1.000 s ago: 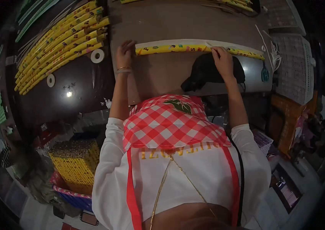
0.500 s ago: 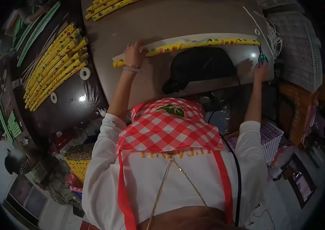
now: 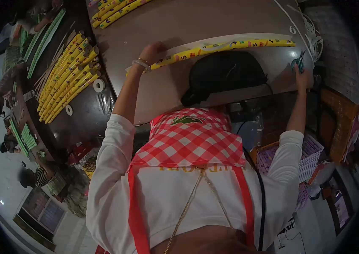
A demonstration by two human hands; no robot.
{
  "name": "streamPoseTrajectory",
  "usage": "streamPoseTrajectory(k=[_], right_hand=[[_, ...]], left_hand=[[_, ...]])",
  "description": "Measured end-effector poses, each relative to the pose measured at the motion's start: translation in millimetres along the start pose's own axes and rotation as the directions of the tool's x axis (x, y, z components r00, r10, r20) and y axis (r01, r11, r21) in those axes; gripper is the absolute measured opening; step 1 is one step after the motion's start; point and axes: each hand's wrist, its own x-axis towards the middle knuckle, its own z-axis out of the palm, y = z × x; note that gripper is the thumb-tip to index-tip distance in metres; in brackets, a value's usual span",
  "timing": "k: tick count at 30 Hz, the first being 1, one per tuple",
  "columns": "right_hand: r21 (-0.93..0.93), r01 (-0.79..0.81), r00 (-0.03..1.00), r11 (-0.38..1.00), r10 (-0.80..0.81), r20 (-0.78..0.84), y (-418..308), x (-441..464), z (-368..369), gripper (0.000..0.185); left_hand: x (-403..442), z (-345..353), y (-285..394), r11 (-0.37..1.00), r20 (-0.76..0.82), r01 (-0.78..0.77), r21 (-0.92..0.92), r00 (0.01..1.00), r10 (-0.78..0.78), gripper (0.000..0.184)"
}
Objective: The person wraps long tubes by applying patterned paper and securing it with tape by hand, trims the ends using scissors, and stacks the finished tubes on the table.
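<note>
A long paper tube (image 3: 226, 45), yellow with a colourful print, lies across the table with a white strip of paper (image 3: 196, 44) along its far side. My left hand (image 3: 152, 52) rests over the tube near its left end, fingers stretched forward and partly hidden. In my right hand (image 3: 301, 77) is a pair of teal scissors (image 3: 299, 63), at the table's right edge, below the tube's right end and apart from it. Between my hands, close under the tube, sits a black bag-like object (image 3: 228, 74).
Several finished yellow tubes (image 3: 67, 80) lie on the dark table at left, beside two white tape rolls (image 3: 99, 85). More yellow tubes (image 3: 118, 12) are at the back. A white cable (image 3: 313, 40) lies at right. Other people work at the far left near green strips (image 3: 46, 40).
My right hand has drawn the scissors away from the tube's right end. My left hand stays on the tube near its left end. The whole view has shifted slightly.
</note>
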Motion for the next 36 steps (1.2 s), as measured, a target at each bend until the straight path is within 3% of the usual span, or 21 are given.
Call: streamPoseTrajectory(k=[1, 4, 6, 7, 8, 9, 10, 12, 14, 16, 19, 20, 22, 23, 24, 26, 27, 29, 31, 36], right_hand=[[-0.003, -0.001, 1.000, 1.000, 0.001, 0.005, 0.7, 0.9, 3.8, 0.072], [-0.050, -0.041, 0.999, 0.998, 0.042, 0.006, -11.1, -8.2, 4.7, 0.071], [0.086, -0.244, 0.969, 0.966, 0.247, -0.027, -27.3, -22.3, 2.6, 0.054], [0.080, -0.243, 0.969, 0.967, 0.246, -0.030, -33.9, -36.3, 4.5, 0.054], [0.770, -0.214, 0.971, 0.601, 0.217, 0.101, -40.2, -52.9, 7.0, 0.044], [0.976, -0.157, 0.980, -0.148, 0.097, 0.173, -50.7, -71.1, 6.6, 0.034], [0.929, -0.212, 0.972, -0.302, 0.035, 0.233, -72.3, -94.7, -3.4, 0.027], [0.872, -0.294, 0.955, -0.392, -0.155, 0.252, -125.5, -155.3, -16.3, 0.029], [0.886, -0.322, 0.920, -0.333, -0.329, 0.211, -173.6, -209.8, -18.7, 0.034], [0.972, -0.220, 0.886, -0.085, -0.434, 0.163, -217.7, -251.0, -16.3, 0.043], [0.938, -0.139, 0.804, 0.316, -0.517, 0.294, -268.0, -289.6, -7.3, 0.057], [0.898, -0.075, 0.793, 0.433, -0.520, 0.317, -281.1, -298.9, 1.9, 0.061], [0.670, 0.156, 0.782, 0.726, -0.505, 0.365, -307.4, -311.7, 8.3, 0.063], [0.543, 0.491, 0.723, 0.682, -0.666, 0.183, -312.5, -310.9, 17.0, 0.061], [0.540, 0.494, 0.723, 0.682, -0.667, 0.181, -321.2, -314.3, 19.1, 0.061], [0.336, 0.536, 0.714, 0.775, -0.628, 0.310, -337.8, -319.8, 21.2, 0.059], [0.262, 0.676, 0.664, 0.689, -0.723, 0.191, -340.3, -319.2, 29.2, 0.059], [0.204, 0.676, 0.675, 0.708, -0.706, 0.214, -344.7, -318.5, 35.1, 0.058], [0.149, 0.674, 0.685, 0.723, -0.688, 0.240, -349.0, -317.3, 39.8, 0.057], [0.065, 0.703, 0.693, 0.708, -0.703, 0.160, -352.0, -308.9, 45.6, 0.051]], left_hand=[[-2.4, -0.9, -0.6, 0.997, 0.021, -0.021, -0.072, 1.000, 0.022, 0.025], [-6.4, -5.7, 10.2, 0.998, 0.077, 0.024, -0.055, 0.997, -0.020, 0.025], [5.4, 0.3, -10.3, 0.998, 0.064, 0.011, -0.055, 0.998, -0.008, 0.026], [6.9, 1.5, -14.0, 0.999, 0.047, -0.003, -0.054, 0.999, 0.005, 0.027], [7.0, 3.3, -17.9, 0.998, 0.044, -0.004, -0.060, 0.999, 0.006, 0.027], [5.2, 4.2, -14.1, 0.994, -0.046, -0.088, -0.062, 0.995, 0.085, 0.027], [3.4, 5.1, -11.9, 0.984, -0.135, -0.169, -0.055, 0.978, 0.161, 0.028], [3.0, 4.5, -12.7, 0.981, -0.112, -0.169, -0.096, 0.981, 0.158, 0.030], [6.2, 4.0, -17.6, 0.976, -0.079, -0.171, -0.131, 0.984, 0.162, 0.031], [12.0, 7.0, -25.1, 0.970, -0.100, -0.217, -0.110, 0.973, 0.206, 0.033], [6.6, 0.4, -12.2, 0.987, -0.041, -0.154, -0.052, 0.988, 0.152, 0.030], [3.9, -1.3, -10.4, 0.986, -0.039, -0.157, -0.053, 0.987, 0.155, 0.030], [0.3, -4.2, -8.4, 0.963, 0.018, -0.108, -0.245, 0.993, 0.116, 0.032], [0.8, -5.0, -9.6, 0.963, 0.017, -0.111, -0.247, 0.993, 0.119, 0.032], [4.5, -6.0, -12.1, 0.971, 0.018, -0.128, -0.204, 0.991, 0.135, 0.033], [13.1, -6.4, -19.9, 0.975, 0.014, -0.149, -0.166, 0.988, 0.153, 0.034], [16.4, -6.3, -24.2, 0.958, 0.017, -0.183, -0.221, 0.981, 0.191, 0.036], [22.2, -4.4, -33.9, 0.936, 0.011, -0.216, -0.280, 0.974, 0.228, 0.038], [19.3, -5.4, -28.8, 0.909, 0.041, -0.126, -0.396, 0.987, 0.154, 0.036], [17.0, -9.3, -18.7, 0.927, 0.072, -0.067, -0.368, 0.992, 0.100, 0.037]])
